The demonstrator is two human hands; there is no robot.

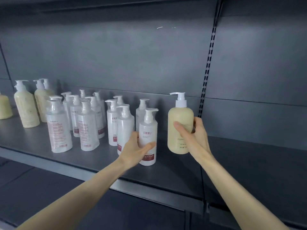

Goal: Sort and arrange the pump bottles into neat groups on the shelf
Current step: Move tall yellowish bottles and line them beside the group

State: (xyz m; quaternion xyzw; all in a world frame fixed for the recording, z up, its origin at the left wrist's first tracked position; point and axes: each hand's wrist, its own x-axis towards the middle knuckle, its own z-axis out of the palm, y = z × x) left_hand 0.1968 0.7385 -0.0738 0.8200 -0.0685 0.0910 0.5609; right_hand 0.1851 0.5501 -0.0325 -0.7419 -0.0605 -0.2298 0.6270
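My left hand (135, 147) grips a white pump bottle with a red label (148, 130) standing near the front of the dark grey shelf (93, 161). My right hand (193, 132) holds a cream-yellow pump bottle (180, 118) upright, right of the white one. Several more white bottles (86, 123) cluster to the left, most wrapped in clear film. Cream-yellow bottles (26, 110) stand at the far left, one cut by the frame edge.
The shelf's right part (257, 156) lies beyond a slotted upright (207, 63). A grey back panel (132, 55) rises behind the bottles. Another shelf (33, 188) sits below.
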